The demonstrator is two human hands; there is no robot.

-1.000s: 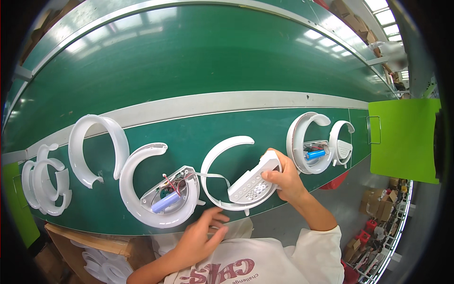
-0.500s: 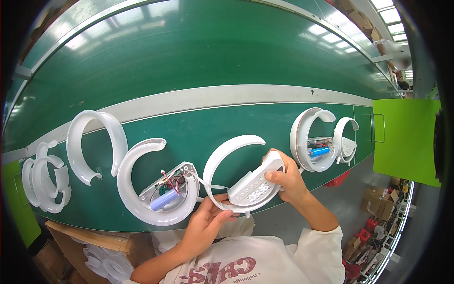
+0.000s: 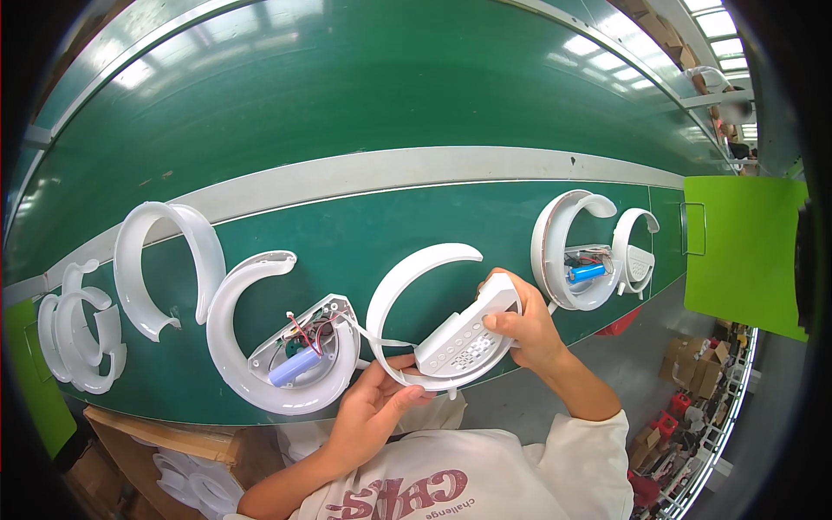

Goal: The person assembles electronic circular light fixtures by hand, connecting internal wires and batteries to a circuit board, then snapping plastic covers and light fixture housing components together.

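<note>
In the head view, the right grip [image 3: 529, 328] is closed on the right end of the cover [image 3: 472, 351], thumb on its front face; the left grip [image 3: 374, 406] holds the lower-left rim, so the cover is between the two. The base [image 3: 290, 401] lies on the counter [image 3: 468, 208], just left of the left grip, its battery [image 3: 295, 367] and red wires [image 3: 305, 334] bare. A flat cable [image 3: 354, 326] bridges base and cover above the left grip. That cable looks the weak point: lifting or turning the cover away could strain its ends or drag the base. Closing the two carelessly could pinch the loose wires, which stand proud of the base. Swinging the cover rightward might knock the neighbouring unit [image 3: 544, 251], near and beyond the right grip.
</note>
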